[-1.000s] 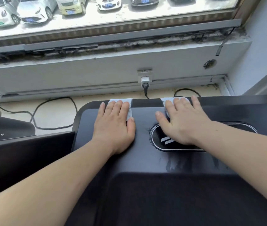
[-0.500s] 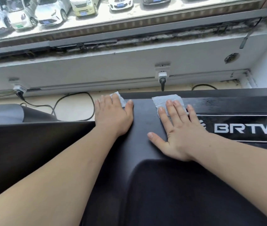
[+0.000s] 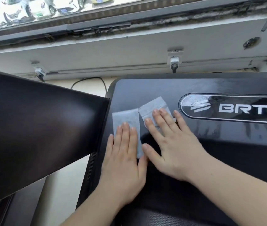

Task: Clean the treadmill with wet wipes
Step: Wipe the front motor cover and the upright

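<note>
Black glossy treadmill hood (image 3: 145,88) has 2 wet wipes at approx 9 o'clock of the BRTW logo (image 3: 243,109): left wipe (image 3: 124,117) under the left hand (image 3: 123,160), right wipe (image 3: 152,106) under the right hand (image 3: 170,147), both hands flat, fingers straight & pressing, nothing gripped. Risk imo: wipes sit just about edge to edge, so they could overlap & bunch, or slip from under the fingers. Count: 2 hands, 2 wipes, 1 treadmill, 2 wall plugs (image 3: 174,60) at 12 o'clock
</note>
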Tool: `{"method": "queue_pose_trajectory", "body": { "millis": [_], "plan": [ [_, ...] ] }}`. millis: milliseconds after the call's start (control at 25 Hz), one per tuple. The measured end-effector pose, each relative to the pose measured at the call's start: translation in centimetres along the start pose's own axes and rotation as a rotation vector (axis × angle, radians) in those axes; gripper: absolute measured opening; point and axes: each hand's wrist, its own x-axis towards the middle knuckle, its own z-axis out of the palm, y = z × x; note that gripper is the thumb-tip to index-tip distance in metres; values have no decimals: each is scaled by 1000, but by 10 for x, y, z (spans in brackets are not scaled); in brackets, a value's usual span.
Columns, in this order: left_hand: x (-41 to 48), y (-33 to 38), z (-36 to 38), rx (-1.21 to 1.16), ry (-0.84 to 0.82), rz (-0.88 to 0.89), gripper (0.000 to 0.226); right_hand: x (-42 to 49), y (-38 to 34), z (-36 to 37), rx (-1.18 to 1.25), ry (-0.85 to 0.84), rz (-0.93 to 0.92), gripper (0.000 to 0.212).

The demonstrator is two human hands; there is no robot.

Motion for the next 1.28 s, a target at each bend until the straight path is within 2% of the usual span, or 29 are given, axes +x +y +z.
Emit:
{"method": "queue_pose_trajectory", "body": {
  "millis": [80, 160, 280, 400, 480, 600, 640, 680, 760, 800, 840, 960, 1040, 1200, 1280],
  "plan": [
    [-29, -2, 0, 2, -40, 4, 77, -11, 11, -1, -58, 10, -56, 81],
    [-23, -7, -4, 32, -59, -30, 81, -19, 25, -5, -108, -2, -101, 79],
    [55, -6, -17, 41, 10, -154, 82, -18, 45, -19, -97, -38, -31, 80],
    [130, 5, -30, -2, -22, -270, 79, -6, 48, -27, -43, -41, 71, 78],
    [123, 29, -26, 23, -55, -144, 77, -5, 46, -28, -27, -40, 78, 74],
    [88, 45, -22, 99, -93, 215, 76, -6, 59, -31, -47, -24, 86, 74],
    [94, 36, -24, 119, -92, 236, 74, -5, 69, -34, -51, -15, 110, 74],
    [107, 27, -28, 126, -100, 173, 72, -3, 79, -36, -49, -7, 139, 73],
    [131, 23, -39, 80, -126, -76, 73, -3, 98, -39, -40, 8, 199, 72],
    [135, 33, -38, 49, -133, -145, 76, -6, 105, -39, -36, 17, 222, 72],
    [133, 57, -34, 31, -128, -121, 78, -11, 114, -40, -36, 27, 240, 73],
    [105, 132, -18, 76, -105, 267, 80, -30, 140, -41, -53, 53, 274, 74],
    [115, 146, -19, 160, -95, 407, 78, -48, 164, -43, -51, 70, 320, 74],
    [159, 173, -30, 79, -124, 134, 78, -97, 227, -47, -26, 98, 492, 70],
    [145, 221, -21, 85, -103, 264, 80, -121, 255, -52, -18, 118, 578, 66]
  ]
}}
